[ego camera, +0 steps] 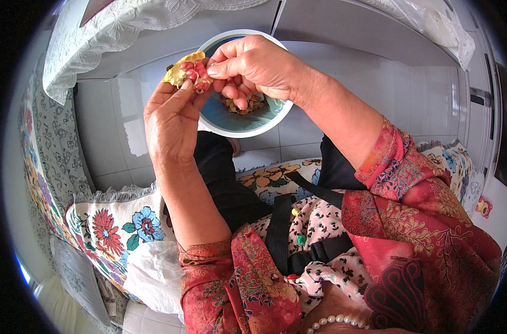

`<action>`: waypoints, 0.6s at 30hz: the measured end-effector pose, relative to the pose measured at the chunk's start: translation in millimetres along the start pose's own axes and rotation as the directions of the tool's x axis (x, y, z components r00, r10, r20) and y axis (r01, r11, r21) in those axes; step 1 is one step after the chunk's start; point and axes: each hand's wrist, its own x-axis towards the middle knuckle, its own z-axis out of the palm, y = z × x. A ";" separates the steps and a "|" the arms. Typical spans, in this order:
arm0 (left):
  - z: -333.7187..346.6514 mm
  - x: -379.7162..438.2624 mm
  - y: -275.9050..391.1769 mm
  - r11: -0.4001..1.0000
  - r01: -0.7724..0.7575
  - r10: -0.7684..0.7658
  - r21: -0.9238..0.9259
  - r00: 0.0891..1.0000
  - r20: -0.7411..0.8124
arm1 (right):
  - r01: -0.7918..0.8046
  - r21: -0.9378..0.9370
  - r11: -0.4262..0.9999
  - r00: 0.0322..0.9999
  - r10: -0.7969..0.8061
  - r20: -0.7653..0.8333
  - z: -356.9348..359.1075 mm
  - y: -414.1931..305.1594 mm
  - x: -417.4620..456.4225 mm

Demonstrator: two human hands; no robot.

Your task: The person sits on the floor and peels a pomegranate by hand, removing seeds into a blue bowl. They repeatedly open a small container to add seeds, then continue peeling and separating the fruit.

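Observation:
My left hand [174,117] grips a piece of pomegranate [182,72] with yellow rind and a cluster of red arils, held over the left side of a round bin. The thumb and index finger of my right hand [253,67] meet at the arils on the piece's right side; whether a loose aril is between them cannot be told. Beneath both hands, the white-rimmed bin [255,134] has a bluish-green plastic liner. Scraps of rind and membrane [247,106] lie at its bottom, partly hidden by my right fingers.
Behind the bin stands a grey cabinet or table side [341,29], with a white lace cloth [124,29] hanging at upper left. A floral sofa cover [115,229] spreads under and beside me, with a crumpled white plastic bag [155,275] on it. Grey floor tiles [362,75] surround the bin.

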 end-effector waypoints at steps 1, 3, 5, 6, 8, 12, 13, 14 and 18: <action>0.4 0.0 -0.2 1.000 0.000 0.000 0.002 1.000 -0.001 | -0.003 -0.014 1.000 1.000 0.003 0.001 0.1 -0.1 -0.3; 0.9 0.1 -0.5 1.000 -0.001 0.001 0.007 1.000 -0.004 | -0.009 -0.043 0.999 1.000 0.010 0.005 0.8 -1.2 -1.4; 0.5 -0.2 -0.9 1.000 -0.007 0.007 0.024 1.000 -0.008 | -0.014 -0.082 0.997 1.000 0.013 -0.012 1.6 -4.4 -2.8; 0.2 -0.6 -1.2 0.999 -0.010 0.010 0.033 1.000 -0.010 | -0.017 -0.102 0.995 1.000 0.015 -0.019 2.3 -5.8 -3.4; 0.5 -1.7 -1.7 0.999 -0.019 0.020 0.038 1.000 -0.019 | -0.017 -0.167 0.986 1.000 0.014 -0.019 5.3 -8.0 -4.3; 1.9 -1.0 -1.5 0.999 -0.011 0.011 0.030 1.000 -0.011 | 0.067 -0.249 0.966 0.997 -0.073 -0.015 6.5 -3.3 -4.3; 1.6 -1.0 -1.1 1.000 -0.005 0.005 0.023 1.000 -0.002 | 0.051 -0.207 0.977 0.998 -0.055 -0.014 5.8 -3.1 -4.3; 1.3 -1.0 -0.2 1.000 0.001 -0.001 0.016 1.000 0.007 | 0.034 -0.164 0.986 0.999 -0.036 -0.012 4.4 -3.2 -4.1; 6.7 -3.3 4.2 1.000 0.017 -0.017 -0.022 1.000 0.023 | 0.009 -0.011 1.000 1.000 -0.009 0.004 -1.7 -0.2 -0.1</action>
